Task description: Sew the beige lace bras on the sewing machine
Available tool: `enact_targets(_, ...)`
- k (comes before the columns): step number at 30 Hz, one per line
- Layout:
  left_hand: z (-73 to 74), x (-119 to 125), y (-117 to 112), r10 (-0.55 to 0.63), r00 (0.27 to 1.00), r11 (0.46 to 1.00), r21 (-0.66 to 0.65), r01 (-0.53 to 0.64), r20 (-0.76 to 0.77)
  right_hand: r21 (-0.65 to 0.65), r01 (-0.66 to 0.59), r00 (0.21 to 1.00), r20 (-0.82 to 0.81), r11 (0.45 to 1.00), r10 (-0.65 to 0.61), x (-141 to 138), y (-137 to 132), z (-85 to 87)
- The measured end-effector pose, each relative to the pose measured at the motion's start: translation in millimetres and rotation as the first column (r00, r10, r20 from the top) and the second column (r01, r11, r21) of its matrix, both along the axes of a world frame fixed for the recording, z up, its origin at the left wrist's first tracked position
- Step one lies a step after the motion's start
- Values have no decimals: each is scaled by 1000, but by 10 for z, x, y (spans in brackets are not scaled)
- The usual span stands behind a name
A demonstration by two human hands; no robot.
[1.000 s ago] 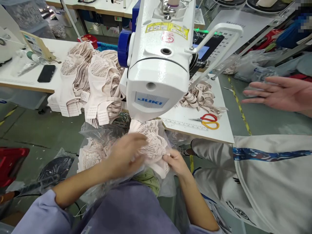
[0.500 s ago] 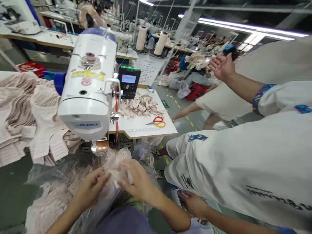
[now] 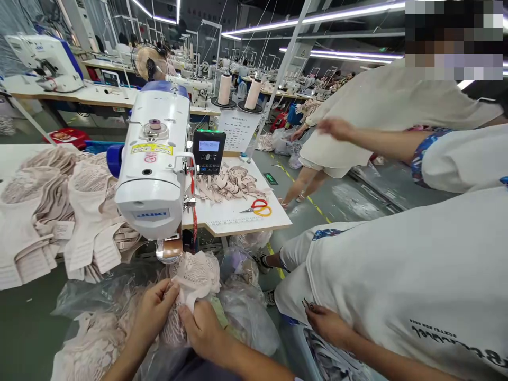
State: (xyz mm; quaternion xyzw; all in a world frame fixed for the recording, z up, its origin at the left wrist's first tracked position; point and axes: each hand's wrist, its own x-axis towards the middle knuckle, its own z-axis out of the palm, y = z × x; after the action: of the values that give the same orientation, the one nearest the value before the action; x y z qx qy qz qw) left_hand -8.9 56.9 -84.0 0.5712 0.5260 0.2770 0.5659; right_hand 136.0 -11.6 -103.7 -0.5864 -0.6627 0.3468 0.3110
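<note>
A pale pink lace bra (image 3: 198, 272) is stretched between my two hands, just below the front end of a white JUKI sewing machine (image 3: 154, 164). My left hand (image 3: 154, 309) pinches its left side between thumb and fingers. On the right, my right hand (image 3: 206, 328) is closed on a smooth band of the same bra, its fingertips partly hidden by the cloth. More pink lace pieces (image 3: 89, 344) fill a clear plastic bag beneath my left forearm.
Stacked pink bra pieces (image 3: 35, 211) lie left of the machine. Right of it, the white table (image 3: 222, 225) carries fabric strips (image 3: 230, 182), scissors (image 3: 260, 208) and a control panel (image 3: 209, 151). A person in white (image 3: 377, 254) stands close on my right; another person (image 3: 357, 111) is behind.
My hands have spread the bra out, and the right hand has turned and closed lower on it. The view has tilted up. The nearby person's raised hand has moved left and down.
</note>
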Motion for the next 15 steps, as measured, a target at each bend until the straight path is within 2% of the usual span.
enact_targets(3,-6,25,-38,80,996,996,43,-79,-33,12,37,999,-24,999,-37,-63,12,-13)
enact_targets(6,13,65,-107,113,990,988,112,-102,-87,-11,68,990,-127,998,-69,-119,3,-56)
enact_targets(12,-11,121,-247,123,984,962,259,-85,-131,-134,231,909,-322,964,-263,-255,-74,-408)
enact_targets(15,-22,122,-237,119,982,944,322,-67,-147,-144,263,850,-433,954,-300,-302,-67,-470)
